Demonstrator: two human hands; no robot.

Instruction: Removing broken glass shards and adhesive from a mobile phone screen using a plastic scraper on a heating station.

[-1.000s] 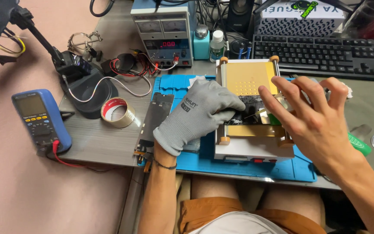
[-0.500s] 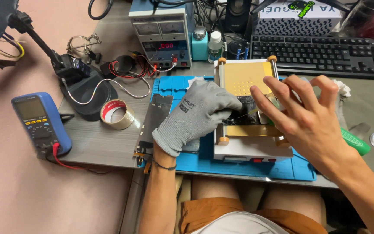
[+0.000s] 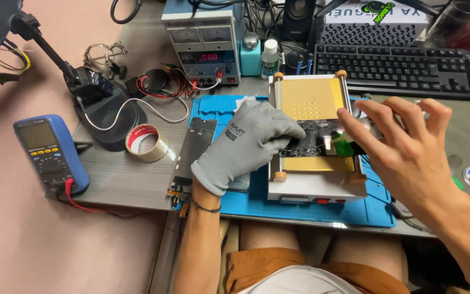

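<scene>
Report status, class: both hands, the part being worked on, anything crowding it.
Left hand, gloved, presses on the dark panel on the yellow plate. Right hand, bare, fingers spread over the panel's right end. Loose black strip lies left of the glove.

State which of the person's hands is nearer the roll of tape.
Left. The gloved left hand lies just right of the roll of tape; the bare right hand is far beyond it.

Your gloved left hand (image 3: pixel 248 142) and bare right hand (image 3: pixel 409 155) cover most of the dark board (image 3: pixel 310 140) on the yellow plate (image 3: pixel 311 98). Whether your fingertips grip it cannot be determined. The keyboard (image 3: pixel 409 68) runs off the right edge.
</scene>
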